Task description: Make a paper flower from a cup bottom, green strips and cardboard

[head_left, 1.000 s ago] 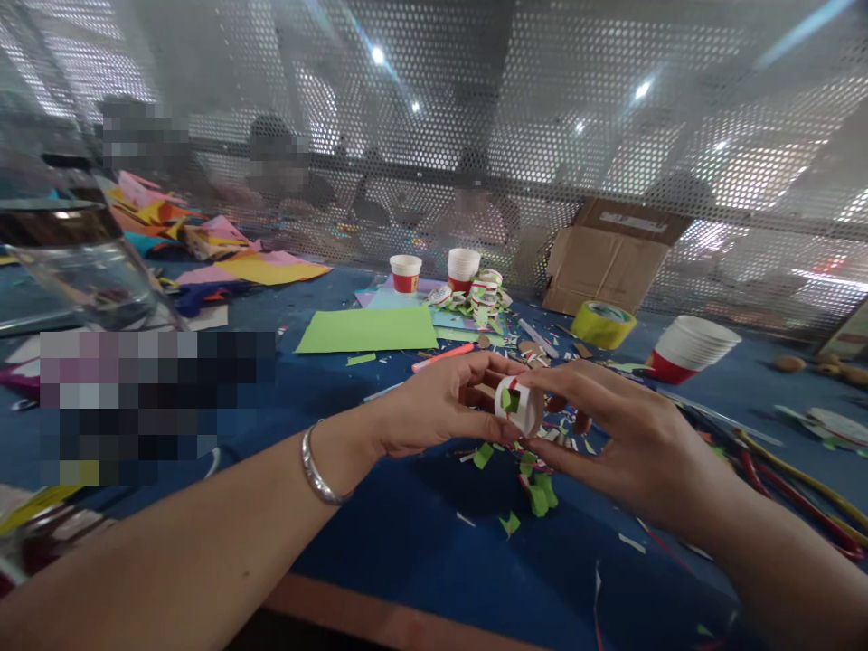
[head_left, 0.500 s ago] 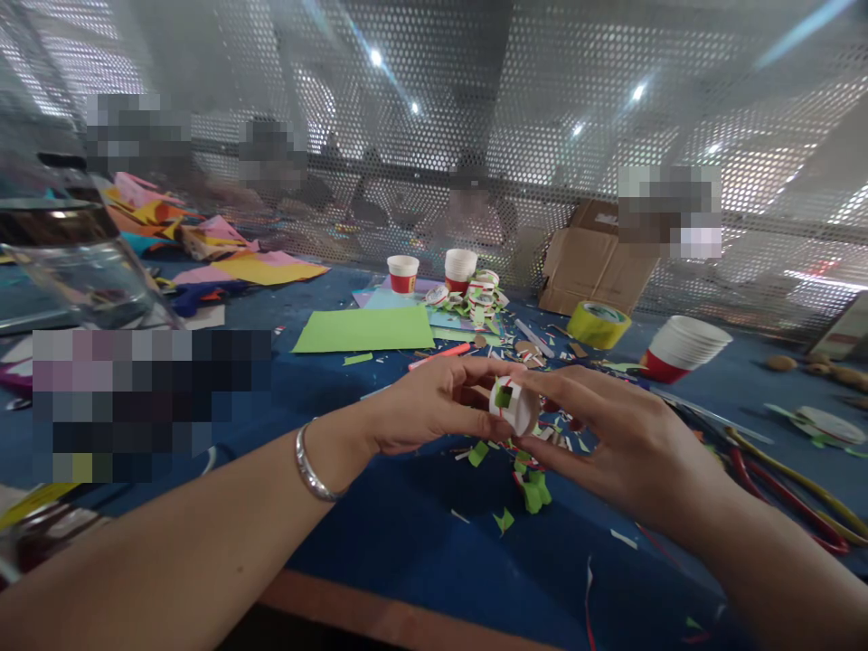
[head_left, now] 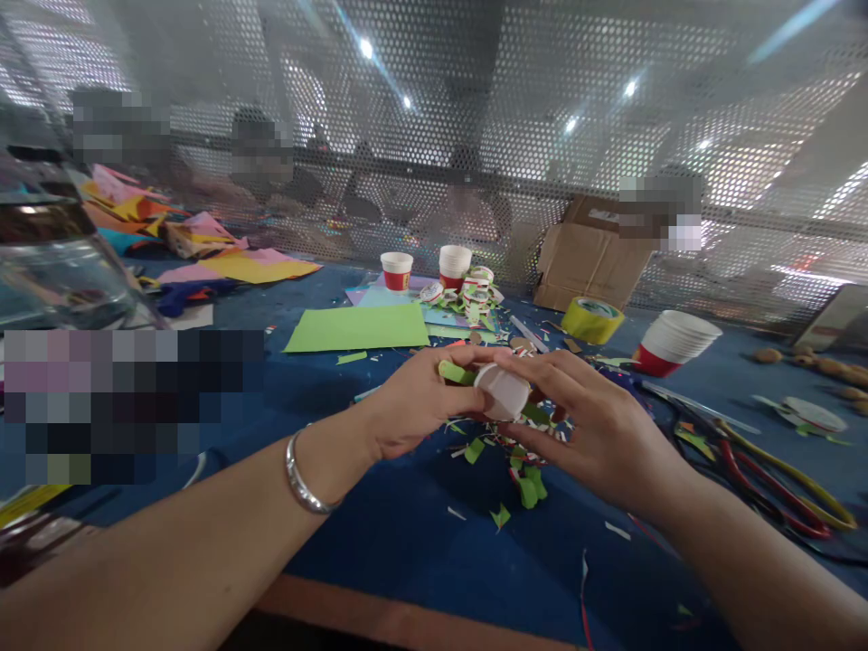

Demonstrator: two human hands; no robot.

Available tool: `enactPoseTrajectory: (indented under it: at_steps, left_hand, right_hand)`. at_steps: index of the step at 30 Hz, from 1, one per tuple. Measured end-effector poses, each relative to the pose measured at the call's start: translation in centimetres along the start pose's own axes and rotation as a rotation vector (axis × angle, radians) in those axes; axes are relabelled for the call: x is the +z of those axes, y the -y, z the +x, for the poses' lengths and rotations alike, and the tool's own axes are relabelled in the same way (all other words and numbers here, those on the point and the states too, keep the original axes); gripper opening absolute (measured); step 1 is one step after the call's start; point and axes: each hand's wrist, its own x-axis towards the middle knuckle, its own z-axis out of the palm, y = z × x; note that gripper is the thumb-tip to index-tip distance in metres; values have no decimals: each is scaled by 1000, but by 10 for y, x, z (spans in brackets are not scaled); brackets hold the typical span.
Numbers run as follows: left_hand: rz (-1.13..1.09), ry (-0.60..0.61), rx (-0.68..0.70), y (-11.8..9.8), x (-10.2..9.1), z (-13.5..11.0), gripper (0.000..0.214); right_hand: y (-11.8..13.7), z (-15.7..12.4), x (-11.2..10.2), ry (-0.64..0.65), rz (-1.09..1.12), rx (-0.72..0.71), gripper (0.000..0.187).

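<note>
Between my two hands is a small white cut-down paper cup (head_left: 503, 392), its round white face turned toward me. Green paper strips stick out from its sides. My left hand (head_left: 430, 389), with a silver bangle at the wrist, pinches it from the left with thumb and fingers. From the right, my right hand (head_left: 589, 402) grips its upper edge with the fingertips, the thumb below. Beneath the hands lie green paper scraps (head_left: 530, 488) and thin white and red bits on the blue tabletop (head_left: 400, 551).
Green paper (head_left: 356, 327) lies ahead, with a paper cup (head_left: 397, 270) and a pile of cut cup pieces (head_left: 478, 294) behind it. Yellow tape (head_left: 592, 320), stacked cups (head_left: 676, 344) and a cardboard box (head_left: 589, 258) stand right. Scissors (head_left: 752, 479) lie near my right forearm. A glass jar (head_left: 61, 271) stands left.
The cup piece has been turned in my hands: its cut side opening faced me before, and now its round white face does. Green strips now show at both sides.
</note>
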Motion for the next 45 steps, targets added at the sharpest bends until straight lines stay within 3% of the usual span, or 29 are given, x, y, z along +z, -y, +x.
enactPoseTrajectory:
  at_steps: [5, 14, 23, 29, 37, 45]
  left_hand:
    - [-75, -74, -31, -6, -4, 2, 49]
    - [-90, 36, 3, -6, -7, 1, 44]
    - [73, 111, 37, -6, -7, -1, 41]
    - [96, 95, 51, -8, -4, -3, 39]
    - [-164, -6, -81, -10, -7, 2, 31]
    - [-174, -69, -115, -12, -9, 5, 31]
  right_hand:
    - [-2, 1, 3, -65, 140, 89, 41]
    - [4, 1, 3, -99, 304, 168, 35]
    - [13, -1, 2, -75, 440, 227, 36]
    - [15, 0, 3, -79, 531, 260, 36]
    - [10, 5, -3, -128, 543, 390, 26]
    - [7, 5, -2, -55, 664, 478, 27]
